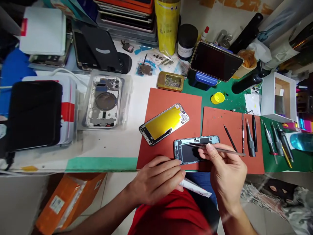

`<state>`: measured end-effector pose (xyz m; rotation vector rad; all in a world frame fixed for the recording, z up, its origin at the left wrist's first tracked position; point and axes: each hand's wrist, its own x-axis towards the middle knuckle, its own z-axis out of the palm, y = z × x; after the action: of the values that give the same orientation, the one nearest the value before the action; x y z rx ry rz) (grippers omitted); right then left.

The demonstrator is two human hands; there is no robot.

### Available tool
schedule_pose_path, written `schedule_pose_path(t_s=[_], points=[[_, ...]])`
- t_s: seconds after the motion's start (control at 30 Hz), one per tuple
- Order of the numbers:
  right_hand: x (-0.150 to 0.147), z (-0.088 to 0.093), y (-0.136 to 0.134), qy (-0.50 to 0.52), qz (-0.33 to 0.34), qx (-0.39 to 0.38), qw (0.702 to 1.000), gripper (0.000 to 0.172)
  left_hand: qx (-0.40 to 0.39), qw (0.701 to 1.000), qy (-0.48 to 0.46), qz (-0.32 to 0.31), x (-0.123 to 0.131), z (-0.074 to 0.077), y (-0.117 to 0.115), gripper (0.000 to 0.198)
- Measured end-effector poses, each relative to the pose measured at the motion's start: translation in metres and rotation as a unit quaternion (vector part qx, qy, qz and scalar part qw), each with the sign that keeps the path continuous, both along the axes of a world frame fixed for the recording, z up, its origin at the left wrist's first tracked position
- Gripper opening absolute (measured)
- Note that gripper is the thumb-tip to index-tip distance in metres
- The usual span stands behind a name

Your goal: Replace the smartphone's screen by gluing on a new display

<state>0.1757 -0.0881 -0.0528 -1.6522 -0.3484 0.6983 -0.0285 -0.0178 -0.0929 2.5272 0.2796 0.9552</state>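
Note:
An opened phone body [195,149] with a black battery lies on the near edge of the red mats. My right hand [226,173] pinches metal tweezers [220,149], whose tips reach over the phone's upper inside. My left hand [157,178] rests at the phone's left end, fingers curled and pressed against its edge. A white strip [194,187] sticks out below, between my hands. A detached screen [164,124] lies face down on the left red mat [156,101], its yellow back showing.
Screwdrivers and picks [251,133] lie on the right red mat [212,120] and green mat. A phone on a stand [216,62], a gold screw tin [170,81], a yellow can [167,24] and a black jar [187,40] stand behind. A bare phone frame in a clear tray [104,101] sits at left.

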Motion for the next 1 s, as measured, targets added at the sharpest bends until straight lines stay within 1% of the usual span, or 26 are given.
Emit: schedule_pose_path(t_s=[0.2,0.53,1.0], points=[[-0.001,0.001,0.007,-0.019,-0.014,-0.038,0.999,0.029,-0.022,0.999,-0.021,-0.017,0.001,-0.001,0.000,0.021],[-0.001,-0.001,0.011,-0.026,-0.026,-0.048,0.998,0.028,-0.042,0.999,-0.015,-0.020,0.001,0.000,0.000,0.022],[-0.002,0.002,0.014,-0.039,-0.016,-0.077,0.996,0.031,-0.044,0.999,-0.016,-0.019,0.003,0.001,0.002,0.021]])
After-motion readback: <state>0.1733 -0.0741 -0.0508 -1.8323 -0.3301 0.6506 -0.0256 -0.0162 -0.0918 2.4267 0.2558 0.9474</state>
